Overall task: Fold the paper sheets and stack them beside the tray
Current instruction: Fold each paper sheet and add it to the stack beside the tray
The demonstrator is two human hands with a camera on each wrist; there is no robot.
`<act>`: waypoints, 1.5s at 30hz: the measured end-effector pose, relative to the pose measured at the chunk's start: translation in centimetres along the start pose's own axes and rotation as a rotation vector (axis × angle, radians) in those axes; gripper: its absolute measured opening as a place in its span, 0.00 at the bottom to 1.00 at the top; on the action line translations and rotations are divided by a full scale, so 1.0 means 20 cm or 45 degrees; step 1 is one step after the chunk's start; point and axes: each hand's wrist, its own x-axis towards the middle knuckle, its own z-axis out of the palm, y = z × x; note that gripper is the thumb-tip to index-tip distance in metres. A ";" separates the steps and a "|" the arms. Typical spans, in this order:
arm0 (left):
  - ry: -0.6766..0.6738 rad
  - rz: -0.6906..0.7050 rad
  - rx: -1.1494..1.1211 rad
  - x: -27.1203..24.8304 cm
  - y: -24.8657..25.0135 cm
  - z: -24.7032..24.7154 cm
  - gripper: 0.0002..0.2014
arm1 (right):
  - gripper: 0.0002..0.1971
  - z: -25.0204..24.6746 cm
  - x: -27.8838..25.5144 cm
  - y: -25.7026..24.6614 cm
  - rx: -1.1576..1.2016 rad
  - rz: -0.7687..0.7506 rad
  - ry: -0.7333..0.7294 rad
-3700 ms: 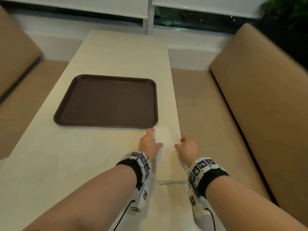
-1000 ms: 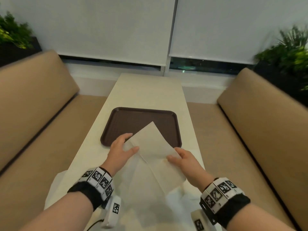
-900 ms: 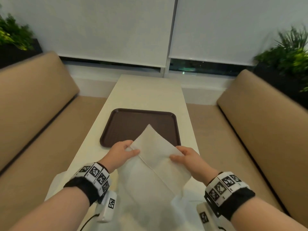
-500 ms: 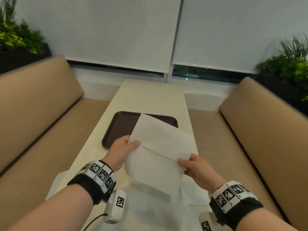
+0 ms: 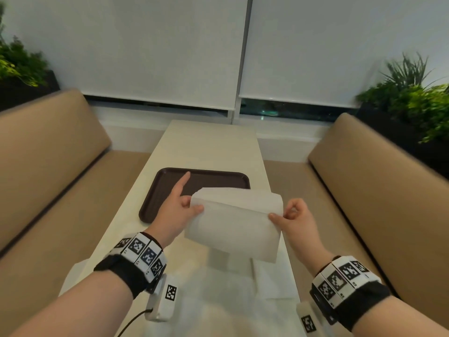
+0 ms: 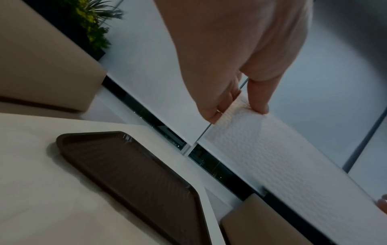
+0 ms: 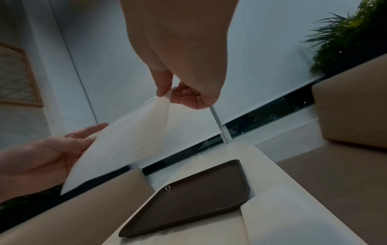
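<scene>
Our left hand (image 5: 173,210) pinches the left edge of the folded paper sheet (image 5: 237,222) between thumb and fingers (image 6: 258,97), while its index finger points straight forward, clear of the paper. Our right hand (image 5: 295,221) pinches the sheet's upper right corner between thumb and index fingertip, the remaining fingers (image 7: 188,97) curled loosely into the palm. Between these two grips the sheet hangs in the air above the table (image 5: 209,144), doubled over so that its top layer arches into a rounded fold along the far edge; the left wrist view shows its embossed, dimpled texture. Beyond and below the sheet lies the dark brown tray (image 5: 211,178), flat on the table, partly covered from the head view by the left hand and the paper. More white paper (image 5: 218,293) lies spread on the near end of the table beneath our wrists, and a flat white sheet (image 7: 293,213) rests just beside the tray's near corner. Tan bench seats (image 5: 46,152) flank the table on both sides.
</scene>
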 end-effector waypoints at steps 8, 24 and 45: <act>0.116 0.128 0.379 -0.03 0.02 0.01 0.16 | 0.15 -0.01 -0.01 -0.04 -0.158 -0.058 -0.195; 0.197 0.563 0.846 -0.01 0.07 0.05 0.03 | 0.08 -0.03 0.00 -0.06 -0.776 -0.147 -0.054; -0.274 0.688 1.670 0.04 0.29 0.05 0.11 | 0.20 0.06 -0.10 0.03 -0.977 -0.258 -0.601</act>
